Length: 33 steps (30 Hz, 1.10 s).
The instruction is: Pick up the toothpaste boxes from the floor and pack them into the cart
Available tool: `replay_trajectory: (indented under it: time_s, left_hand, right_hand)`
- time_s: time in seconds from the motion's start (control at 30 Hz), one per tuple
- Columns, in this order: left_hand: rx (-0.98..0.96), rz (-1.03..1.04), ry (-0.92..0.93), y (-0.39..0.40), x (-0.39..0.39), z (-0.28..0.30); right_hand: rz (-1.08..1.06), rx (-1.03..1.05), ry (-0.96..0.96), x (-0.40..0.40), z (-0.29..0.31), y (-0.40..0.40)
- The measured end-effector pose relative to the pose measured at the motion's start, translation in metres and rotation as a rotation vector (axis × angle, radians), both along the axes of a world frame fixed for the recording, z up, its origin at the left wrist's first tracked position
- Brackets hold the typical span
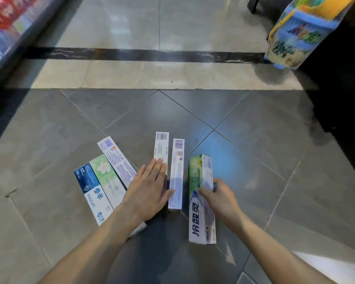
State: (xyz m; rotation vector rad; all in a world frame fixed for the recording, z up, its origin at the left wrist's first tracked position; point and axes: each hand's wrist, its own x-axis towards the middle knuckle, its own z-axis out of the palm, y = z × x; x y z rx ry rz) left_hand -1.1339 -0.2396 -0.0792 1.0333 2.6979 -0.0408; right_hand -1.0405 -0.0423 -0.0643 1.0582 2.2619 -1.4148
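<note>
Several toothpaste boxes lie on the grey floor tiles. At the left are a blue-and-white box, a green flower box and a white box with small print. My left hand lies flat with straight fingers over a white barcode box, beside another white box. My right hand grips the middle of a green-and-white box, fingers over its top face and thumb on its right side. No cart shows clearly.
A store shelf with red and blue packs runs along the far left. A colourful patterned bag or container stands at the upper right against a dark fixture. A black strip crosses the pale floor beyond.
</note>
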Motion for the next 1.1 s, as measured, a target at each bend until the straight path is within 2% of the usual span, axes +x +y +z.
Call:
replay_trajectory:
  time_s: [0.13, 0.33, 0.5, 0.6, 0.73, 0.83, 0.97, 1.03, 1.1]
  left_hand:
    - [-0.031, -0.025, 0.032, 0.015, 0.007, 0.001]
    - [-0.036, 0.063, 0.112, 0.051, 0.013, 0.0]
    - [0.026, 0.066, 0.044, 0.077, 0.022, -0.006]
    - [0.243, 0.182, -0.117, 0.089, 0.026, -0.011]
    - [0.506, 0.502, -0.319, 0.098, 0.026, -0.02]
    - [0.631, 0.701, -0.568, 0.095, 0.017, -0.014]
    - [0.736, 0.943, -1.049, 0.078, 0.003, 0.03]
    - [0.842, 0.992, -1.16, 0.074, 0.005, 0.065]
    - [0.956, 1.037, -1.183, 0.071, 0.013, 0.112]
  right_hand:
    - [-0.204, -0.328, 0.169, 0.004, 0.005, 0.018]
    - [-0.398, -0.544, 0.259, 0.011, 0.025, 0.034]
    - [-0.427, -0.649, 0.185, 0.022, 0.027, 0.045]
    - [-0.48, -0.706, 0.165, 0.027, 0.026, 0.049]
    - [-0.51, -0.716, 0.152, 0.027, 0.02, 0.052]
    - [-0.488, -0.702, 0.126, 0.022, 0.022, 0.053]
    - [-0.482, -0.707, 0.115, 0.008, 0.049, 0.056]
    - [-0.468, -0.705, 0.124, 0.0, 0.075, 0.057]
    - [-0.415, -0.723, 0.12, -0.004, 0.115, 0.053]
